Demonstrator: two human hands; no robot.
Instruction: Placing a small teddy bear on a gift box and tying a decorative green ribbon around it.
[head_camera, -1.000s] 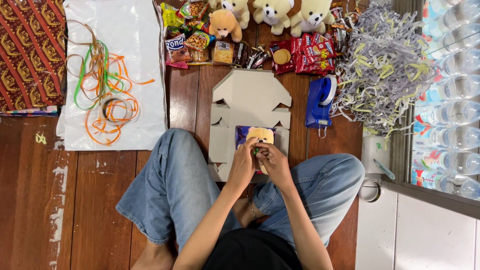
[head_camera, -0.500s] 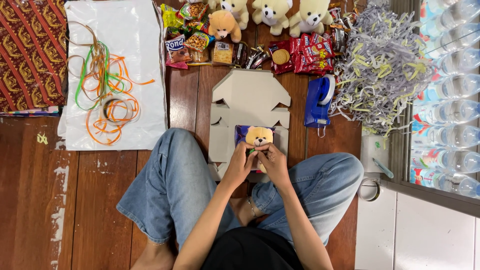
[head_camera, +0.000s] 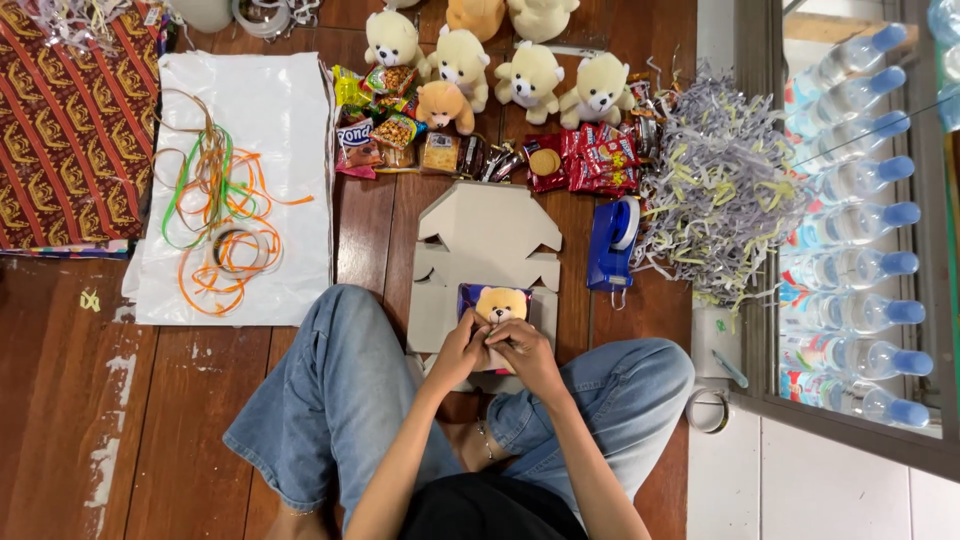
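Seated cross-legged on a wooden floor (head_camera: 70, 420), jeans-clad knees spread to either side; left hand (head_camera: 462, 352) and right hand (head_camera: 525, 355) pressed together low over the lap, both closed around a small tan teddy bear (head_camera: 500, 303), only its head showing above the fingers; bear held upright over an open cardboard gift box (head_camera: 487, 240) lying flat between the knees, a blue-purple packet (head_camera: 472, 296) just behind the bear inside the box.

Beyond the box, toward the far edge of the floor: a row of cream teddy bears (head_camera: 530, 75) and one orange bear (head_camera: 445, 105); snack packets (head_camera: 400, 130) in a line, red ones (head_camera: 595, 160) at the right end; a blue tape dispenser (head_camera: 612, 245) just right of the box; a heap of grey and yellow shredded paper (head_camera: 720, 190) beside it.

To the left: a white plastic sheet (head_camera: 250, 120) carrying a tangle of orange and green ribbons (head_camera: 215, 215); a patterned red cloth (head_camera: 70, 130) at the far left edge.

Along the right edge: water bottles with blue caps (head_camera: 860, 240) stacked behind glass; a roll of tape (head_camera: 707, 410) near the right knee.
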